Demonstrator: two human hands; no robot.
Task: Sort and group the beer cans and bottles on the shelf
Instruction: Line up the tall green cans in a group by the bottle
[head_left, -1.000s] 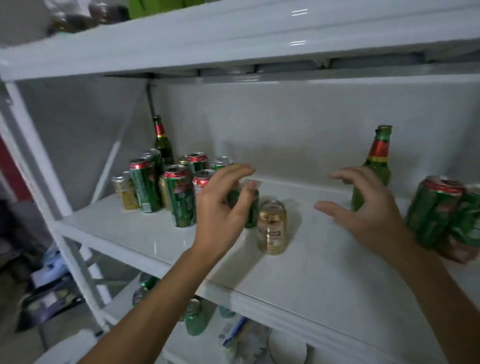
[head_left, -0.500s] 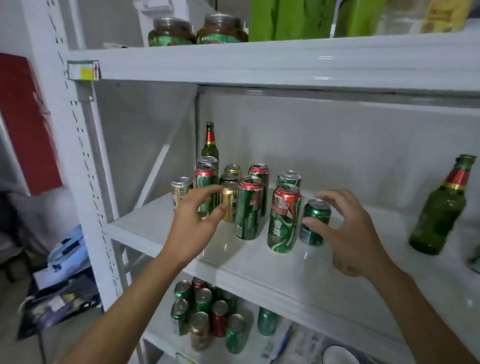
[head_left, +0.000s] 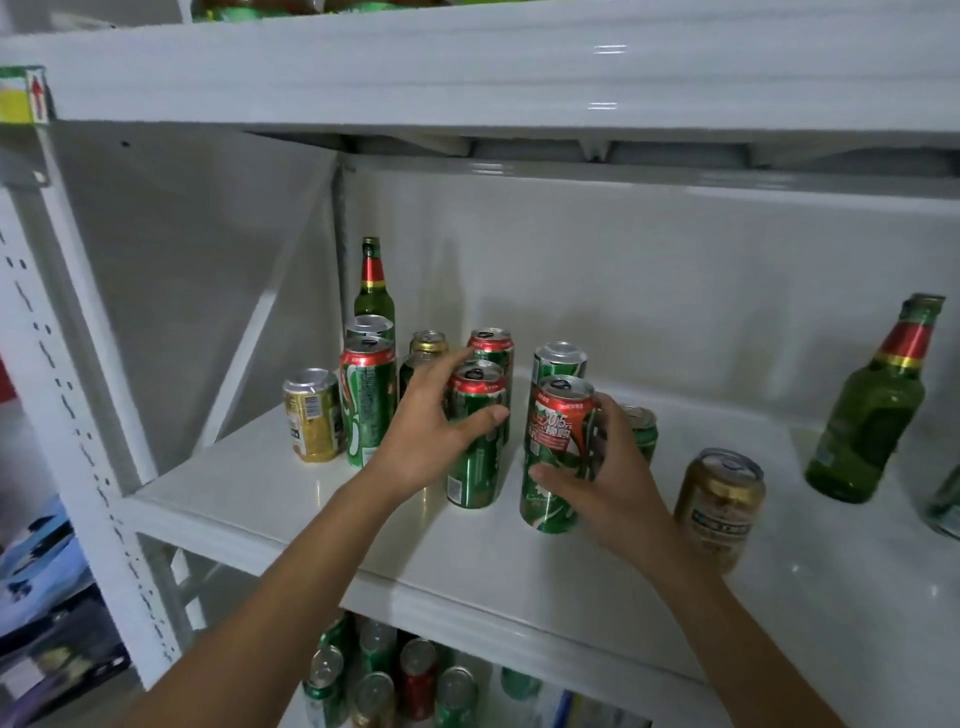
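On the white shelf (head_left: 249, 493) stands a cluster of beer cans. My left hand (head_left: 426, 436) wraps a tall green can (head_left: 475, 467) with a red rim, thumb across its front. My right hand (head_left: 613, 483) grips a tall green-and-red can (head_left: 556, 441) beside it. Behind them are more tall green cans (head_left: 558, 358), a short green can (head_left: 644, 436) and a gold can (head_left: 428, 343). At the left stand a tall green can (head_left: 366, 405) and a short gold can (head_left: 311, 415). A green bottle (head_left: 374, 291) is at the back, another green bottle (head_left: 872, 410) at the right, and a gold can (head_left: 719, 504) near it.
The shelf above (head_left: 467, 67) hangs low over the cans. A white perforated upright (head_left: 67, 374) frames the left side. The lower shelf holds several cans (head_left: 389, 680). A partly seen green container (head_left: 945, 504) sits at the right edge.
My left hand moved right from the back cans onto the tall green can. My right hand came in and closed on the green-and-red can. The view shifted right, showing the right gold can.
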